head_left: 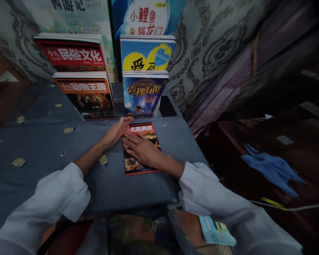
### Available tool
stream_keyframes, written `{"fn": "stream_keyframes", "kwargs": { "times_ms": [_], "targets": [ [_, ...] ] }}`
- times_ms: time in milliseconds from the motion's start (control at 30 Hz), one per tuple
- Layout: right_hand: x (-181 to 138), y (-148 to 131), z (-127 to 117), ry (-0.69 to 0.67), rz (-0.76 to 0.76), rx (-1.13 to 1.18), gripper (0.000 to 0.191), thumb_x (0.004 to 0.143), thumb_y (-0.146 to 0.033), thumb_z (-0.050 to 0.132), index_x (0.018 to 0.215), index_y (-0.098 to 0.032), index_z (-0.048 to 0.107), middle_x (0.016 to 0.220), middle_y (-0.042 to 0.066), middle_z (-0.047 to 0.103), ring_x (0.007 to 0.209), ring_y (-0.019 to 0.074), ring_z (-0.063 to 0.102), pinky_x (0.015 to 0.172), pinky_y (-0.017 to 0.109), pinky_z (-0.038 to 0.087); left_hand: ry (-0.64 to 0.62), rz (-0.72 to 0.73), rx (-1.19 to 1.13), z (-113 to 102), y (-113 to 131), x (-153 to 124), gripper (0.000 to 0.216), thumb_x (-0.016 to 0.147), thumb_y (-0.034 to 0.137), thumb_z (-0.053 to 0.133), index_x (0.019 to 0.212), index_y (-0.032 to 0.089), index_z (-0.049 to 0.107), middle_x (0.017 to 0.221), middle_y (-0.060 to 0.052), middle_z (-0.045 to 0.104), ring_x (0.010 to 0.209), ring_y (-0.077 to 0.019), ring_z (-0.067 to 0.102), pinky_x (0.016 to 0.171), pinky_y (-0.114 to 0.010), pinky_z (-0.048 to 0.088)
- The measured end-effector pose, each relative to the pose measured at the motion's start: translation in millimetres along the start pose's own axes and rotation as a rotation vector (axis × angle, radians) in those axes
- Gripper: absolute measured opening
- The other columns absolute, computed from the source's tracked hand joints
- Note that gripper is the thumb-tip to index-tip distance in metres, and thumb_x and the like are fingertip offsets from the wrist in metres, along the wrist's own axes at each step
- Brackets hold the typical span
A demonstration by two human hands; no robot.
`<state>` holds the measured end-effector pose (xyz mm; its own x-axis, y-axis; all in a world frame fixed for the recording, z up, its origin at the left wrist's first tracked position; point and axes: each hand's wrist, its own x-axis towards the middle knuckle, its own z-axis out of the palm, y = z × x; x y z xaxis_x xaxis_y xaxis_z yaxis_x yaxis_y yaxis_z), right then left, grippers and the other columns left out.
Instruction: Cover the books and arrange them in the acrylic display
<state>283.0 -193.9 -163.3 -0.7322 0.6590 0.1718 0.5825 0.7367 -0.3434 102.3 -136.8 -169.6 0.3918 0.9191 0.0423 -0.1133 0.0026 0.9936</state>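
Observation:
A thin book with an orange and dark cover lies flat on the blue-grey tablecloth in front of me. My right hand rests flat across the middle of its cover, fingers stretched out toward the left. At the book's upper left corner is my left hand, turned on its side with the fingers extended; it holds nothing. Just behind stand a blue book on the right and an animal book with an orange band on the left, both propped upright.
Behind these stand a red-topped book, a blue and yellow book and larger picture books. A black phone-like slab lies at the back right. Past the table's right edge, a blue cloth lies lower down. Patterned curtain hangs behind.

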Motion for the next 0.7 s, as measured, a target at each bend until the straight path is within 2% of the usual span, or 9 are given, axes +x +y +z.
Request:
{"fn": "stream_keyframes", "kwargs": {
  "times_ms": [167, 300, 400, 533, 700],
  "targets": [
    [-21.2, -31.9, 17.3, -0.097, -0.147, 0.061, 0.046, 0.105, -0.036, 0.042, 0.145, -0.016, 0.054, 0.153, 0.011, 0.051, 0.153, 0.0235, 0.030, 0.126, 0.049, 0.027, 0.001, 0.016, 0.018, -1.5, -5.1, 2.4, 0.068, 0.094, 0.073, 0.040, 0.131, 0.018, 0.058, 0.152, -0.015, 0.051, 0.151, -0.0289, 0.034, 0.124, -0.048, 0.024],
    [-44.6, -47.5, 15.6, -0.139, -0.185, 0.068, 0.046, 0.107, -0.029, 0.036, 0.151, -0.016, 0.046, 0.157, 0.008, 0.046, 0.153, 0.0181, 0.029, 0.128, 0.043, 0.022, -0.003, 0.013, 0.033, -1.6, -7.5, 3.7, 0.072, 0.092, 0.077, 0.040, 0.130, 0.018, 0.059, 0.152, -0.014, 0.052, 0.150, -0.0295, 0.034, 0.124, -0.047, 0.025],
    [-58.9, -52.9, 7.3, -0.130, -0.149, 0.089, 0.051, 0.106, -0.034, 0.042, 0.155, -0.018, 0.039, 0.161, 0.009, 0.040, 0.153, 0.0187, 0.028, 0.128, 0.043, 0.024, 0.006, 0.023, 0.040, -0.3, -7.4, 2.4, 0.073, 0.089, 0.079, 0.044, 0.128, 0.020, 0.062, 0.151, -0.012, 0.053, 0.150, -0.0299, 0.036, 0.125, -0.047, 0.024],
    [-71.9, -48.8, -0.1, -0.045, -0.030, 0.100, 0.065, 0.102, -0.042, 0.052, 0.158, -0.017, 0.032, 0.162, 0.014, 0.035, 0.154, 0.0238, 0.026, 0.126, 0.049, 0.028, 0.018, 0.046, 0.043, 1.8, -7.5, 0.1, 0.070, 0.089, 0.077, 0.047, 0.126, 0.020, 0.063, 0.149, -0.011, 0.055, 0.148, -0.0299, 0.038, 0.125, -0.048, 0.023],
    [-67.7, -25.1, -0.4, 0.024, 0.098, 0.125, 0.063, 0.104, -0.048, 0.042, 0.159, -0.019, 0.031, 0.162, 0.015, 0.035, 0.154, 0.0263, 0.026, 0.125, 0.055, 0.027, 0.014, 0.057, 0.066, 0.8, -10.9, 1.0, 0.068, 0.091, 0.075, 0.045, 0.128, 0.020, 0.063, 0.148, -0.011, 0.056, 0.147, -0.0296, 0.039, 0.125, -0.048, 0.024]
  ]
}}
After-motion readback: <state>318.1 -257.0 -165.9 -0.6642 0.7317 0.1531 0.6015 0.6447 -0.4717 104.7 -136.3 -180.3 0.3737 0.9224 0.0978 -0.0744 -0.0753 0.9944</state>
